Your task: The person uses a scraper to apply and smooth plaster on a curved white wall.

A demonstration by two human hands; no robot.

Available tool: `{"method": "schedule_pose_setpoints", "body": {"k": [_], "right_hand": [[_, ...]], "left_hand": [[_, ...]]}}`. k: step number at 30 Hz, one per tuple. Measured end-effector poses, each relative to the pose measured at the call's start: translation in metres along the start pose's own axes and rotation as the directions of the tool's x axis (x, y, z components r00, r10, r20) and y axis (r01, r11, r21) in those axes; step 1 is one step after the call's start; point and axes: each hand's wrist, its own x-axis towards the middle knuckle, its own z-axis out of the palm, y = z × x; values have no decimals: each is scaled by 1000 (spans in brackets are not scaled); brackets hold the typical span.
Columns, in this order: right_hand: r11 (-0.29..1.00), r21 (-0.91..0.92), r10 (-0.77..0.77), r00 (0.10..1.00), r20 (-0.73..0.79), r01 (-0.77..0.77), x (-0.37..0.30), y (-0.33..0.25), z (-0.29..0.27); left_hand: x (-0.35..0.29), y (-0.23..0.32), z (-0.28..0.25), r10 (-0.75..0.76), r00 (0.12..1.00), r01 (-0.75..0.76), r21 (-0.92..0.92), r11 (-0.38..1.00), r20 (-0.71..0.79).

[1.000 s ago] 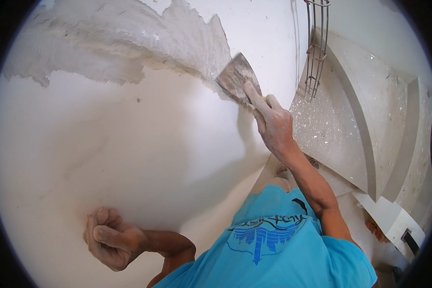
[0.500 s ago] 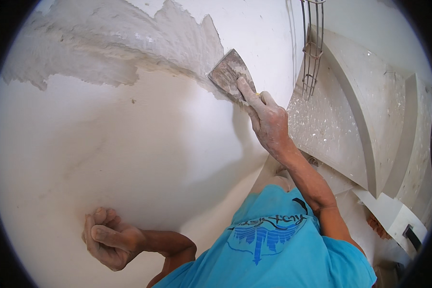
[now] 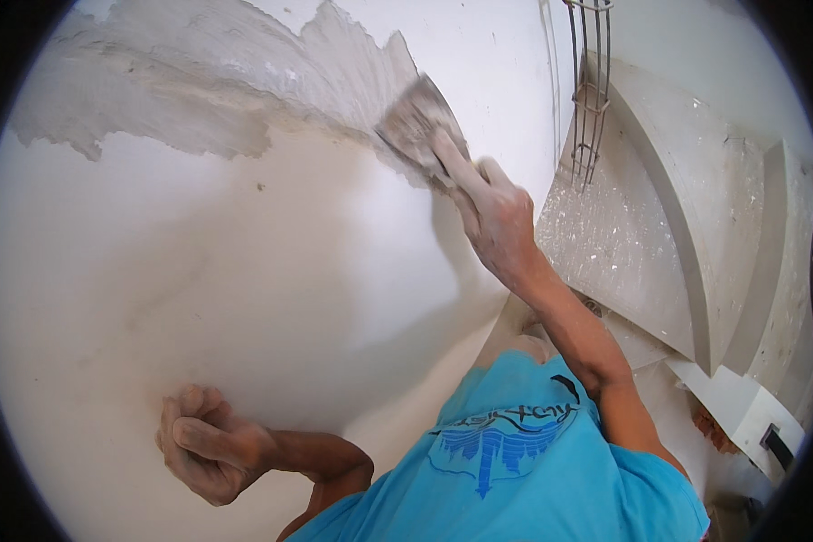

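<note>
My right hand [image 3: 499, 217] is closed round the grip of a putty knife [image 3: 417, 122], its fingers dusted pale. One finger stretches along the wide, smeared metal blade, which lies against the white wall [image 3: 289, 235] at the right end of a rough grey patch of filler [image 3: 208, 86]. The knife's handle is hidden in my grasp. At the lower left, my left hand [image 3: 210, 447] is curled into a loose fist by the wall, its thumb over the bent fingers, with no object showing in it.
Stair steps [image 3: 641, 226] spattered with white flecks curve away on the right. Bare metal rods [image 3: 591, 99] tied in a cage hang down beside the wall at the upper right. A white box-like piece with a dark handle [image 3: 775, 443] is at the lower right.
The putty knife and my right hand have shifted slightly left and upward along the filler, the blade blurring. My left hand stays curled in nearly the same place.
</note>
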Motion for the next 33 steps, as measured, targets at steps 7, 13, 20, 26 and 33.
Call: {"method": "schedule_pose_setpoints", "body": {"k": [7, 13, 20, 26, 33], "right_hand": [[988, -5, 156, 982, 106, -156, -22, 9, -4], [989, 102, 108, 994, 1, -108, 17, -10, -8], [898, 303, 274, 943, 187, -320, -52, -5, -19], [828, 437, 274, 934, 231, -351, -80, -22, 4], [796, 487, 281, 932, 230, -360, -77, -26, 12]], "left_hand": [[-1, -1, 1, 62, 998, -61, -62, 996, 0], [2, 0, 4, 45, 999, -44, -54, 998, 17], [-12, -12, -10, 108, 984, -45, -392, 919, 139], [-62, 56, 17, -113, 491, 559, -213, 801, 864], [-90, 81, 69, -146, 292, 686, -100, 721, 945]]}}
